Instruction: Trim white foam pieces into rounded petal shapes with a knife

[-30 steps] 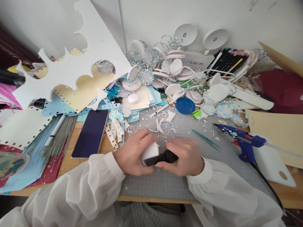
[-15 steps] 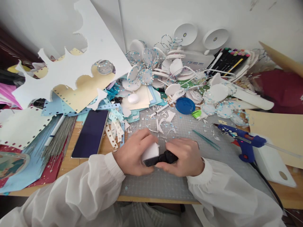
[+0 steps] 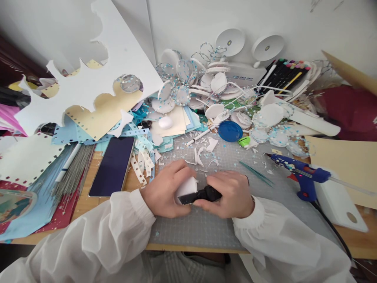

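My left hand is closed round the side of a small white foam piece, held just above the grey cutting mat. My right hand grips the black handle of a knife. Its flat dark blade lies against the near edge of the foam, between my left thumb and fingers. How deep the blade sits cannot be made out. Torn foam scraps and tiny blue bits are strewn on the mat beyond my hands.
At right lies a blue glue gun, its cord trailing forward. Tweezers and a blue lid rest on the mat. A phone is at left. Foam discs with beaded wire pile up at the back beside a cut foam sheet.
The knife blade and my right hand have shifted very slightly against the foam. My left hand keeps its hold, and everything else stays in place.
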A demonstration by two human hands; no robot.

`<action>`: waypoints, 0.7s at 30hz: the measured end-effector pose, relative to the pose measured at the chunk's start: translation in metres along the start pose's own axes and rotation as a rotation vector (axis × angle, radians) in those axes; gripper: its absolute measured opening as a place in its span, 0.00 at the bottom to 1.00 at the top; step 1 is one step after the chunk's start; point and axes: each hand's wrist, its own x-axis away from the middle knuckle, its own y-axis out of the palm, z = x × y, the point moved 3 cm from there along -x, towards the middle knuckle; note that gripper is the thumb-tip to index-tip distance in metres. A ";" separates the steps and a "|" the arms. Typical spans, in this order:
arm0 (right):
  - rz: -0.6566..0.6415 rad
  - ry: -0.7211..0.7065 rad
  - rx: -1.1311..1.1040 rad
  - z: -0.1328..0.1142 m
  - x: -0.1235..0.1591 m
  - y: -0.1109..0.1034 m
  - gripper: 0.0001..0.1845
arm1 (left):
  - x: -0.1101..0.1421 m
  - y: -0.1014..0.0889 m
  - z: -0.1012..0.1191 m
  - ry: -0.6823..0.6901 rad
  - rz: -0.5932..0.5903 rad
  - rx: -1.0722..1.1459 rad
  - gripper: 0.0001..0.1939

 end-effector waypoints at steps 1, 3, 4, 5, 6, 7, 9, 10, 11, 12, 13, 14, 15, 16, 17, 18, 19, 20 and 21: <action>0.001 0.000 -0.002 0.000 0.000 0.000 0.30 | 0.000 0.000 0.000 -0.002 -0.002 0.005 0.23; 0.003 0.003 -0.008 0.001 0.000 -0.001 0.30 | 0.000 -0.001 0.001 -0.002 -0.003 0.022 0.23; 0.006 0.009 -0.013 0.003 0.000 -0.001 0.30 | 0.001 -0.001 0.001 -0.001 -0.005 0.036 0.23; 0.012 0.021 -0.017 0.006 0.000 -0.001 0.30 | 0.001 -0.001 0.002 0.000 -0.004 0.054 0.24; 0.024 0.040 -0.019 0.010 0.001 -0.002 0.29 | 0.002 -0.002 0.002 0.001 0.000 0.077 0.24; 0.039 0.063 -0.022 0.014 0.001 -0.003 0.29 | 0.002 -0.002 0.003 0.001 0.009 0.100 0.24; 0.087 0.114 -0.036 0.024 0.003 -0.005 0.28 | 0.003 -0.004 0.003 -0.009 0.037 0.140 0.25; 0.111 0.136 -0.046 0.027 0.004 -0.006 0.27 | 0.003 -0.004 0.003 -0.021 0.054 0.155 0.25; 0.130 0.151 -0.058 0.030 0.004 -0.006 0.27 | 0.003 -0.005 0.002 -0.039 0.071 0.167 0.24; 0.142 0.158 -0.071 0.032 0.005 -0.006 0.27 | 0.002 -0.006 0.002 -0.061 0.084 0.177 0.23; 0.147 0.158 -0.081 0.032 0.005 -0.006 0.26 | 0.002 -0.007 0.001 -0.087 0.094 0.187 0.21; 0.148 0.155 -0.087 0.032 0.005 -0.006 0.26 | 0.002 -0.007 0.001 -0.110 0.101 0.197 0.20; 0.146 0.152 -0.091 0.031 0.005 -0.006 0.26 | 0.002 -0.007 0.000 -0.129 0.104 0.209 0.20; 0.145 0.152 -0.093 0.030 0.005 -0.006 0.25 | 0.001 -0.008 0.000 -0.147 0.104 0.222 0.20; 0.148 0.158 -0.093 0.030 0.005 -0.005 0.25 | 0.001 -0.008 -0.001 -0.163 0.102 0.237 0.22; 0.150 0.169 -0.091 0.029 0.006 -0.005 0.25 | 0.002 -0.007 -0.001 -0.176 0.097 0.256 0.25; 0.155 0.183 -0.086 0.029 0.006 -0.005 0.25 | 0.002 -0.007 -0.001 -0.188 0.091 0.276 0.28; 0.161 0.197 -0.082 0.030 0.006 -0.005 0.25 | 0.003 -0.006 -0.002 -0.199 0.082 0.298 0.31; 0.167 0.208 -0.078 0.030 0.007 -0.005 0.25 | 0.004 -0.006 -0.002 -0.205 0.075 0.324 0.34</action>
